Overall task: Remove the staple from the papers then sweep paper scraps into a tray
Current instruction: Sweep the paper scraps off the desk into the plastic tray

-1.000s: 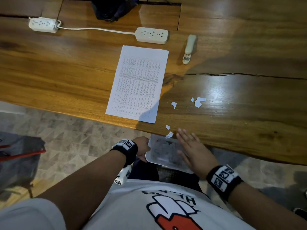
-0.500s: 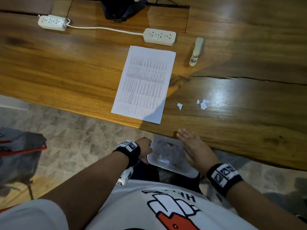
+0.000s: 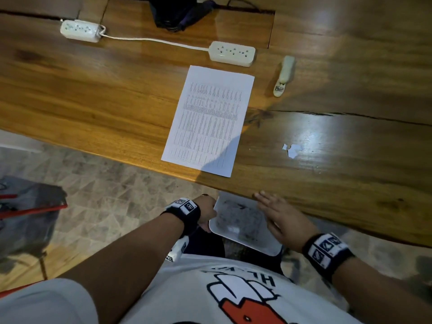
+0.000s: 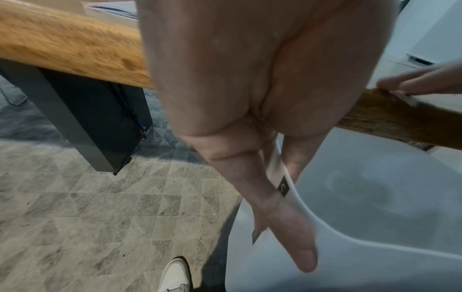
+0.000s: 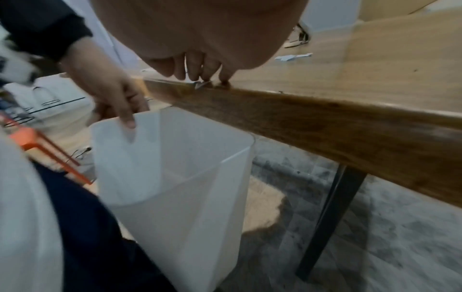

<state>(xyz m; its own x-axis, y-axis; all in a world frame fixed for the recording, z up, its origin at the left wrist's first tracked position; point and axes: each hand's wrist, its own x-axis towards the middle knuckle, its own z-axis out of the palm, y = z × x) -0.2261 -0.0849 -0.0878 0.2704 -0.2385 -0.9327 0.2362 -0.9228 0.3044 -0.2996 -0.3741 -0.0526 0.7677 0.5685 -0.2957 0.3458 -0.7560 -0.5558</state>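
My left hand (image 3: 207, 211) grips the left rim of a translucent white tray (image 3: 257, 247) and holds it just below the table's near edge. In the left wrist view the thumb lies along the tray (image 4: 375, 197) rim. My right hand (image 3: 273, 208) lies flat with straight fingers at that edge, above the tray. In the right wrist view its fingertips (image 5: 197, 71) press a small paper scrap (image 5: 202, 84) at the lip, over the tray (image 5: 175, 168). A few more white scraps (image 3: 292, 149) lie further out on the wood. The printed sheet (image 3: 210, 118) lies flat to the left.
A cream stapler-like tool (image 3: 284, 76) lies beyond the sheet to the right. Two white power strips (image 3: 80, 31) (image 3: 232, 53) joined by a cord and a dark bag (image 3: 177, 12) sit at the back. A crack (image 3: 339, 115) runs across the wooden table.
The scraps that lay near the table's edge and the lone scrap right of the sheet no longer show on top. My right hand has slid back to the lip. The tray stays under the edge.
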